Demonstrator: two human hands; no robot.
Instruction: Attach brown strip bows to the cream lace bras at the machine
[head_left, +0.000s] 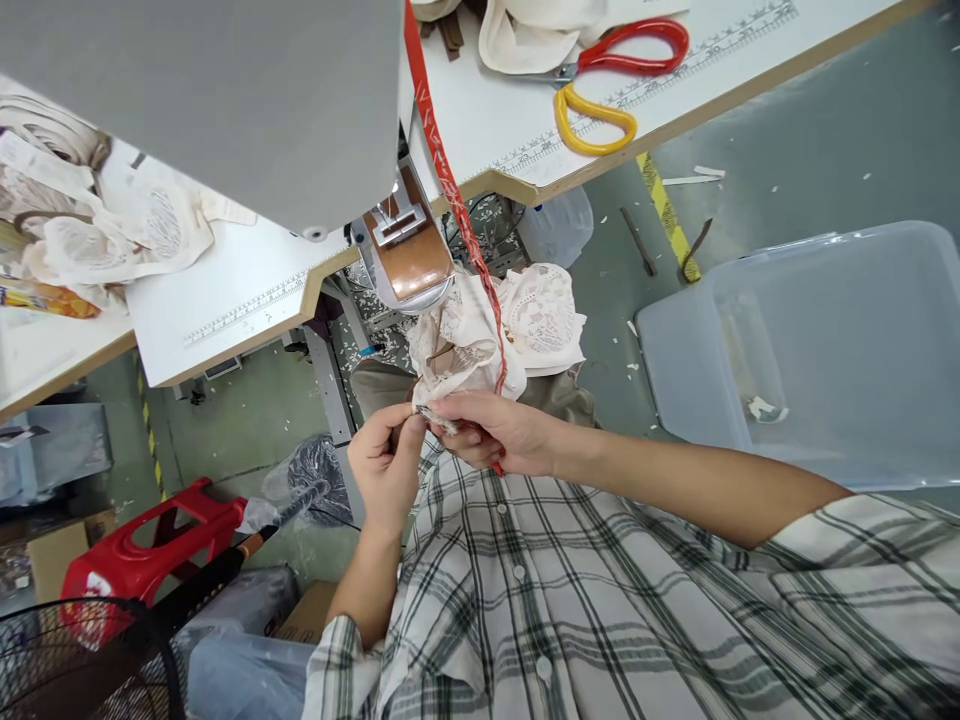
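Over my lap hangs a cream lace bra, its cups bunched below the end of the sewing machine arm. My left hand pinches an edge of the bra between thumb and fingers. Close against it, my right hand is closed around small metal thread snips, whose tips lie at the edge of the bra. Part of the snips is hidden by my fingers. A red strip runs down from beside the machine head across the bra to my right hand.
Scissors with red and yellow handles lie on the white table among cream pieces. More bras are piled at left. A clear plastic bin stands at right. A red stool and a fan are at lower left.
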